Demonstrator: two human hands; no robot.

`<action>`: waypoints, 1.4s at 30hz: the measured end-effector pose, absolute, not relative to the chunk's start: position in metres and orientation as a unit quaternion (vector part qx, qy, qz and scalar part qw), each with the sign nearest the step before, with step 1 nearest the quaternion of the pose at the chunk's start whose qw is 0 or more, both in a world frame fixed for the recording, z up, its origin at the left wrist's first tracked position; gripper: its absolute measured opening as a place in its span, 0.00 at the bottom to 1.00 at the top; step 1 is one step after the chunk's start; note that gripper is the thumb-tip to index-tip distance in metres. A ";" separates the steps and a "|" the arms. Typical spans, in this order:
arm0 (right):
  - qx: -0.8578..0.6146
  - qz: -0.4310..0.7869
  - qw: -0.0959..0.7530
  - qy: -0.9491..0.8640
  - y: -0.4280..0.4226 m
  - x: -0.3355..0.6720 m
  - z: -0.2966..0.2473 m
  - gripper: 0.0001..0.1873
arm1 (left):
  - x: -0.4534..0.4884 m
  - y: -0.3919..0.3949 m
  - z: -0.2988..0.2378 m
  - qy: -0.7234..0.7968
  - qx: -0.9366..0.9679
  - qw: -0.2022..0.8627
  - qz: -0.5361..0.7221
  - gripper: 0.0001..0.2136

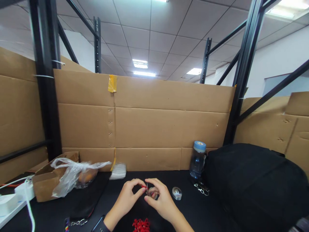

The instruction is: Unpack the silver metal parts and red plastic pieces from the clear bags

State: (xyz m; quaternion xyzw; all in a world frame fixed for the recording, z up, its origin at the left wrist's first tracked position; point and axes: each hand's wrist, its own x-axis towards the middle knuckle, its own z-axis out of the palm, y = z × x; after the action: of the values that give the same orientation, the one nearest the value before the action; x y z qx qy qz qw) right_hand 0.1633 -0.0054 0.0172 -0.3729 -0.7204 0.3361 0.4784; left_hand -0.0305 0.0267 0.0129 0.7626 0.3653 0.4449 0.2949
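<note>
My left hand and my right hand meet over the black tabletop, fingers pinched together. Between the fingertips is a small red piece with a thin metal part; my left fingers pinch the red piece and my right fingers grip a small clear, shiny round object. A pile of red pieces lies just below my hands. A shiny metal dome-shaped item sits right of my right hand.
A blue-capped bottle and a black bag stand at right. At left are a cardboard box with a plastic bag, a white power strip and a key ring. Cardboard walls enclose the desk.
</note>
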 end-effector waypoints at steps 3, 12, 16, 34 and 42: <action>-0.397 0.318 0.478 -0.716 -0.003 0.166 0.018 0.22 | -0.031 0.028 0.011 0.373 0.758 0.288 0.451 0.08; -0.389 0.349 0.556 -0.647 0.003 0.153 0.004 0.17 | -0.015 0.037 -0.007 0.299 0.695 0.457 0.467 0.12; -0.384 0.354 0.534 -0.665 -0.002 0.153 0.006 0.16 | -0.014 0.040 -0.012 0.307 0.636 0.488 0.513 0.14; -0.381 0.356 0.468 -0.713 -0.008 0.160 0.013 0.22 | -0.024 0.032 0.003 0.331 0.732 0.421 0.422 0.06; -0.484 0.167 0.439 -0.738 0.004 0.208 0.038 0.23 | -0.049 0.019 0.018 0.391 0.843 0.262 0.262 0.10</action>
State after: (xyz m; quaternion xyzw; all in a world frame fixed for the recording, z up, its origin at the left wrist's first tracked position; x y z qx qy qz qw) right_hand 0.2085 0.0043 0.0383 -0.4839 -0.7382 0.1669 0.4394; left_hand -0.0491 0.0185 0.0177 0.8427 0.3905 0.2621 0.2619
